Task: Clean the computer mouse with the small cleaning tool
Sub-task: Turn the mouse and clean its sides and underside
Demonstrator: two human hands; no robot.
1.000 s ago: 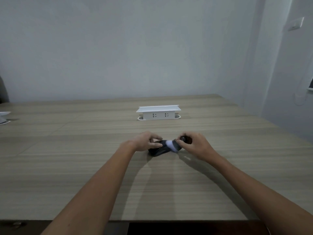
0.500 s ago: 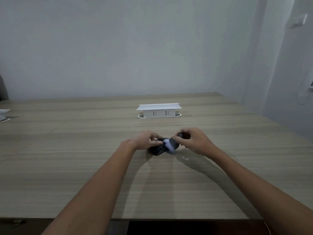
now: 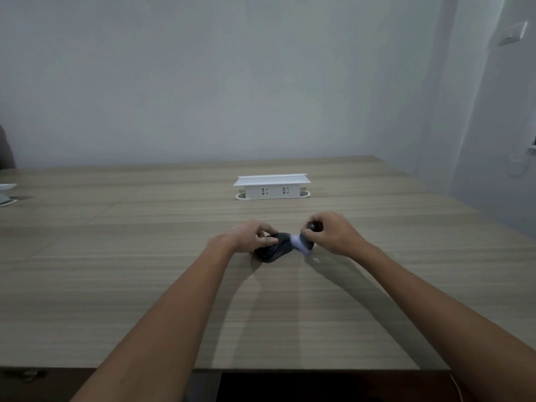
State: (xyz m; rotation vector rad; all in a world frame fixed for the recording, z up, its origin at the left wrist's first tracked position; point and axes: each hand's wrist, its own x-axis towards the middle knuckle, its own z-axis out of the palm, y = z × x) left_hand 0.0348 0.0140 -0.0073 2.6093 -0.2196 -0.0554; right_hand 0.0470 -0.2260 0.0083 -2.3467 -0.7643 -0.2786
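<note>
— What is carrying everything?
— A wide, pale wood-grain table (image 3: 145, 285). A dark computer mouse (image 3: 274, 248) is resting near its middle.
— Anything farther back?
— A white socket box (image 3: 272, 187) is standing beyond it, and a white object (image 3: 7, 194) is sitting at the far left edge.

looks like an office: long wood worktop (image 3: 145, 285) with a pop-up socket box (image 3: 272, 188), bare walls (image 3: 203, 82).

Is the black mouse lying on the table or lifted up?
Lying on the table. The mouse rests there, the left hand steadying it while the right hand works the cleaning tool against it.
</note>
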